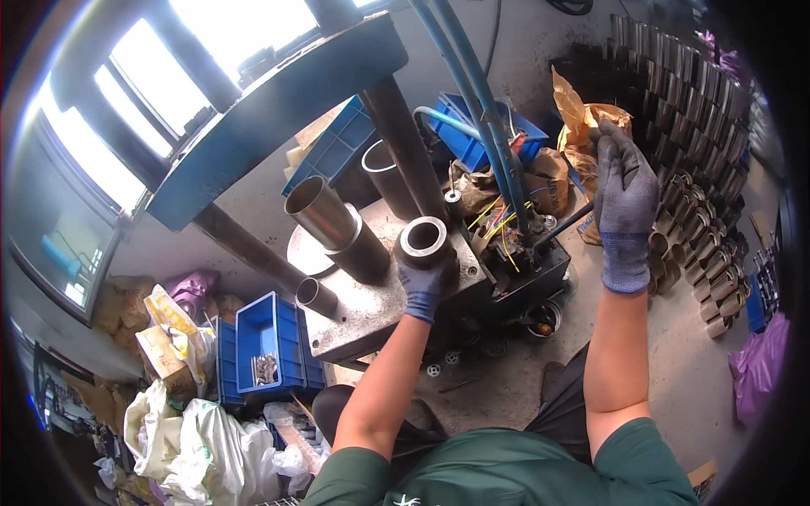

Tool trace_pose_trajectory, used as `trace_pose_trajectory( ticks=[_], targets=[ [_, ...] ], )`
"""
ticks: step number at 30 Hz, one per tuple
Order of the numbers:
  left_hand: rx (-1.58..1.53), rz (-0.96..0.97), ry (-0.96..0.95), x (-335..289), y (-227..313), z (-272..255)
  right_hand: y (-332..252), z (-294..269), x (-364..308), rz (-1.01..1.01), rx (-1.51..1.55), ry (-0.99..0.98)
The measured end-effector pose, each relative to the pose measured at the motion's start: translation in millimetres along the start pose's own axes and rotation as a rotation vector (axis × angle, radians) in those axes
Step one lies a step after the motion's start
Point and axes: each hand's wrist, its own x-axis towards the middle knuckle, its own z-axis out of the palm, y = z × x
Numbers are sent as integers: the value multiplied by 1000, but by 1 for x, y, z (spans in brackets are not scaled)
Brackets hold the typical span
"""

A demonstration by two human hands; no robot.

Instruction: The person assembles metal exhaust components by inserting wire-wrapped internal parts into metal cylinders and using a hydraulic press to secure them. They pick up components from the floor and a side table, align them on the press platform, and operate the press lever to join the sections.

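Note:
My left hand [423,285], in a grey-blue glove, is closed around the near side of a thick-walled metal sleeve [423,239] standing on the press bed [369,309]; some fingers are hidden. My right hand [623,190], gloved alike, is raised at the right with its fingers stretched out together. A dark lever rod [567,223] runs up to its inner edge; the contact is hidden behind the hand. Left of the sleeve, a shiny tube [321,214] stands tilted in a darker cylinder [364,257]. Another cylinder [391,181] stands behind, and a short tube [316,297] near the left corner.
A blue press beam [287,110] on dark columns spans above the bed. Blue hoses [488,110] and yellow wires [504,228] rise beside it. Stacked metal tubes [683,93] and loose rings [709,261] line the right. Blue crates [268,337] and white sacks [211,451] lie left.

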Motion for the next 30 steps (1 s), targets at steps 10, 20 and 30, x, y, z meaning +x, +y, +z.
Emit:
trace_pose_trajectory(
  ticks=[10,20,30],
  targets=[
    [-673,-386,67,-52,85,-91,-19,-1,8,-89,-27,-40],
    [-427,321,129,125,166,-151,-28,-5,8,-32,43,-35],
    [-27,21,288,232,159,-134,-34,-18,5,-2,58,-210]
  ],
)
